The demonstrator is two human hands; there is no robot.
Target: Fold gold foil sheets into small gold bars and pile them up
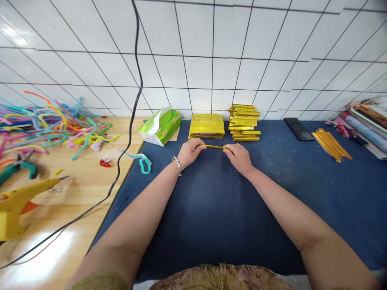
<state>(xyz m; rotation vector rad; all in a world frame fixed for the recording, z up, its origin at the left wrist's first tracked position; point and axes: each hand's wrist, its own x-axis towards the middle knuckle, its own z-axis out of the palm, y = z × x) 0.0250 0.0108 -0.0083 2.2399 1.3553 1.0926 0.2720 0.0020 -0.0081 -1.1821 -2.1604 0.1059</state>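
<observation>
Between my hands a thin strip of gold foil paper (215, 147), rolled or folded narrow, is held level just above the dark blue cloth (211, 213). My left hand (190, 153), with a silver bangle at the wrist, pinches its left end. At the other end, the fingers of my right hand (238, 157) are closed on it. Right behind my left hand lies a flat stack of gold foil paper sheets (207, 125). A pile of rolled gold foil paper (244, 121) sits beyond my right hand.
A green tissue box (163, 125) stands left of the stack. Pipe cleaners (60, 125), pliers (21, 167) and a yellow glue gun (24, 201) lie on the wooden surface, crossed by a black cable (133, 117). Rightward are a phone (298, 129), gold strips (331, 145) and books (369, 125).
</observation>
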